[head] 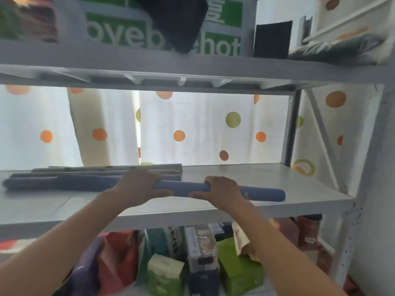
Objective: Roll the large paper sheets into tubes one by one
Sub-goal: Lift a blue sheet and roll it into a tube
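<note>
A: Fingers (157, 176) of left hand (139, 186): curled over top of blue paper tube (183, 187), thumb underneath on near side. Grip closed round tube.

B: Right hand (222, 190)?

A: Same. Fingers (208, 185) wrapped over top, thumb stretched leftward along near side. Both hands side by side, close together, gap of bare tube between.

B: Count of tubes?

A: One held. Behind it to the left, pile of rolled tubes (96, 174): at least three more, blue-grey and pale; exact count unclear through blur.

B: Long axis of held tube?

A: Left-right, parallel to front edge of shelf. Right end (282, 195) rounded, pointing toward right upright of rack. Left end lost among pile. Small yellow mark near right end, unreadable.

B: Position?

A: On or just above middle shelf (256, 178), near front edge, roughly central. Contact with board not discernible.

B: Surroundings?

A: Three shelf levels visible in grey metal rack (367, 146). Upper level: green-and-white lettered box (132, 37), two dark objects. Lower level: green boxes (239, 268), red bags, other cartons. Behind rack: white curtain (192, 124) with orange and green dots, backlit. Two bare forearms reaching up from bottom of view.
</note>
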